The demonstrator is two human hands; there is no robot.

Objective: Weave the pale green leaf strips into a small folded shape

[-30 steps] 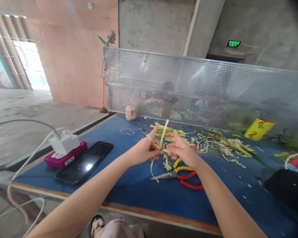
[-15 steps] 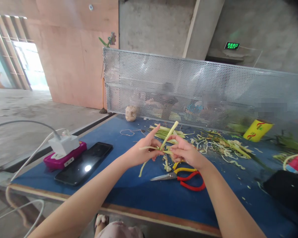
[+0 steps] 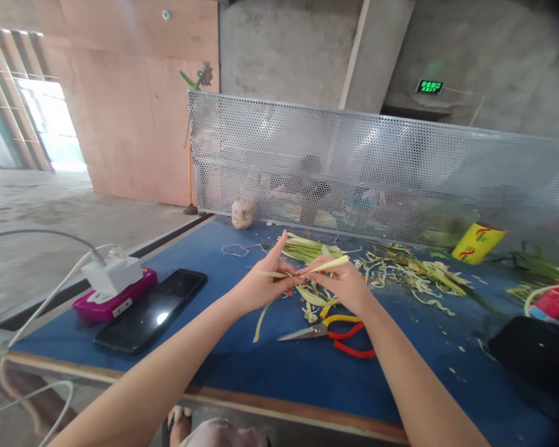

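Observation:
My left hand (image 3: 261, 284) pinches pale green leaf strips (image 3: 328, 265) between thumb and fingers, its index finger pointing up. Fingertip to fingertip with it, my right hand (image 3: 349, 287) also grips the strips. One strip end lies across the right hand, pointing right. Another end pokes out left over the left hand, and a curved strip (image 3: 259, 326) dangles below it. Just under the hands, scissors (image 3: 317, 332) with red and yellow handles rest on the blue table, blades to the left. Behind the hands is a bundle of green leaf strips (image 3: 302, 249).
A black phone (image 3: 153, 307) and a magenta power strip (image 3: 114, 304) with a white charger are at left. Plant scraps (image 3: 419, 273), a yellow roll (image 3: 479, 243) and a black object (image 3: 535, 351) lie at right. A perforated metal screen (image 3: 270, 149) borders the table's back.
The thick strip that stood up between the hands now lies over toward the right, across the right hand. My right fingers have moved against the left fingertips. The view has shifted slightly.

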